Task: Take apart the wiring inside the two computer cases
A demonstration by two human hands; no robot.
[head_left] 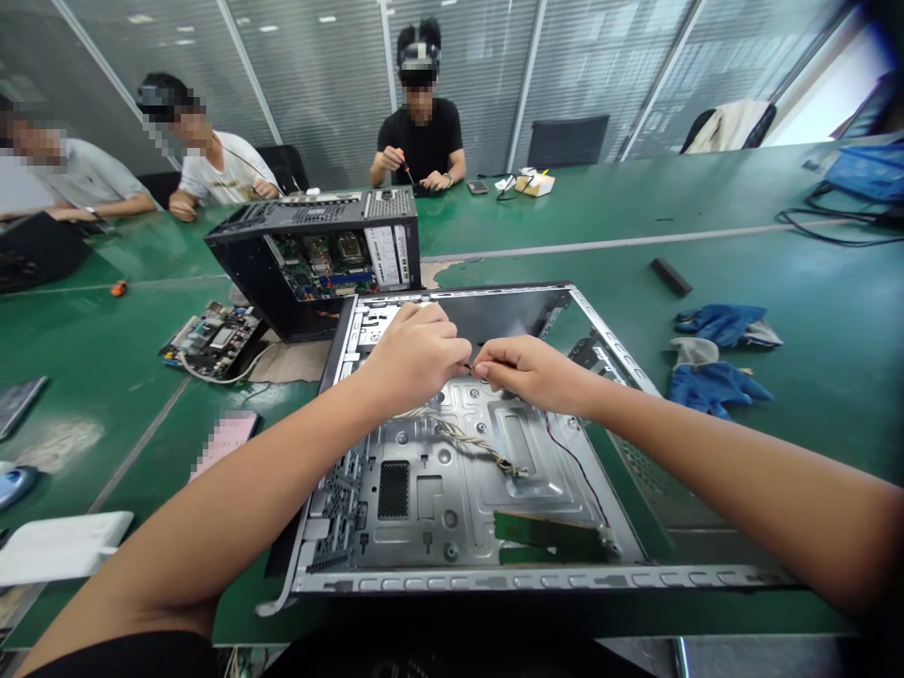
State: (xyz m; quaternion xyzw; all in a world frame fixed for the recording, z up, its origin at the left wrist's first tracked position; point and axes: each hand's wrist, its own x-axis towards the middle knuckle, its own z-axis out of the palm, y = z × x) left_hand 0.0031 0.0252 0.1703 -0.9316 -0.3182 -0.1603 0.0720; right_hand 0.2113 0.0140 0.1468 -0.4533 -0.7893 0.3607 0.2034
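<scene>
Over an open metal computer case (462, 579), my left hand (416, 353) and my right hand (523, 369) meet fingertip to fingertip. Both pinch a thin dark wire, of which only a tiny piece shows between the fingers. A thin red-and-black wire (575, 452) comes out below my right hand and runs down the case floor; it looks like the same one, though the link is hidden. Under my hands lies a twisted bundle of pale cables (480, 440). Green memory sticks (547, 532) rest on the case floor near its front edge.
Behind stands another open computer case (311, 221) with a motherboard inside. A loose circuit board (216, 339) and a pink phone (226, 443) lie left. Blue gloves (720, 381) and a dark bar (670, 277) lie right. Across the table, a person (420, 132) holds a screwdriver; others sit left.
</scene>
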